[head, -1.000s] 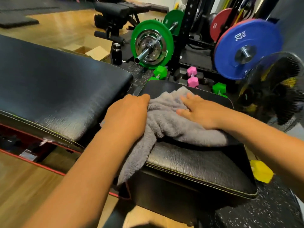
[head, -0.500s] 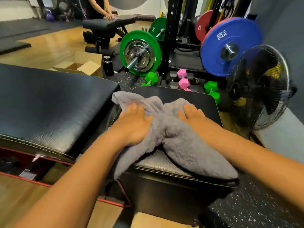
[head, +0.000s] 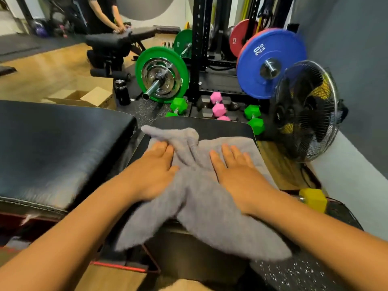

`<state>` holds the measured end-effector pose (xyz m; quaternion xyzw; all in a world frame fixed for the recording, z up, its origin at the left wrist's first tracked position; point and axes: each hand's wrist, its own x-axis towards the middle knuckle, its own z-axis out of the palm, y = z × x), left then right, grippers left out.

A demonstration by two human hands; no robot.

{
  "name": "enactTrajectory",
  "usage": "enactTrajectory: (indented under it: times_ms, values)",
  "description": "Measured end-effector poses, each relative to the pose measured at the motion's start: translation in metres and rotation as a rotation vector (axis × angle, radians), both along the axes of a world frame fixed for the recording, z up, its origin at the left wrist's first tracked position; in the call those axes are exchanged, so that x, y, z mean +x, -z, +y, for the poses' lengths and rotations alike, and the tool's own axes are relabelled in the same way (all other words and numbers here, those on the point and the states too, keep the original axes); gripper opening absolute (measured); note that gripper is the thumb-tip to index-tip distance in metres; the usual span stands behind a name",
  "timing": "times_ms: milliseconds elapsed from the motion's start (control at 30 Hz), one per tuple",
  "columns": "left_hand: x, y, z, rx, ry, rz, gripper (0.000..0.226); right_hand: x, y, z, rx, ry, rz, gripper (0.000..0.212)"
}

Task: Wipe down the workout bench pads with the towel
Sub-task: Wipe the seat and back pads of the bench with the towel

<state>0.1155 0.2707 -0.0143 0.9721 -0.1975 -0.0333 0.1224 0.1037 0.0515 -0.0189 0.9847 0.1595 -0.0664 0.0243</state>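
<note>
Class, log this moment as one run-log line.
step: wiping | left hand: flat on grey fluffy towel | right hand: flat on towel | towel on small black padded seat

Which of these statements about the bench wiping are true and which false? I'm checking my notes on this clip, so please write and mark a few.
1. Both hands lie flat on the towel. True: the left hand and the right hand press it with fingers extended.
2. The towel lies on the long pad at the left. False: it lies on the smaller seat pad; the long pad is bare.
3. The towel is bright green. False: it is grey.
4. Part of the towel hangs over the seat pad's near edge. True.
5. A blue plate marked 20 KG sits behind the fan. True.
</note>
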Motion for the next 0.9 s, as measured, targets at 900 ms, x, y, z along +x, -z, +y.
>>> enactTrajectory:
  times_ms: [900]
  values:
    - [0.056,0.011,-0.009,-0.228,-0.13,-0.258,0.035,0.093,-0.006,0.024,0.52,-0.008,-0.266,0.057]
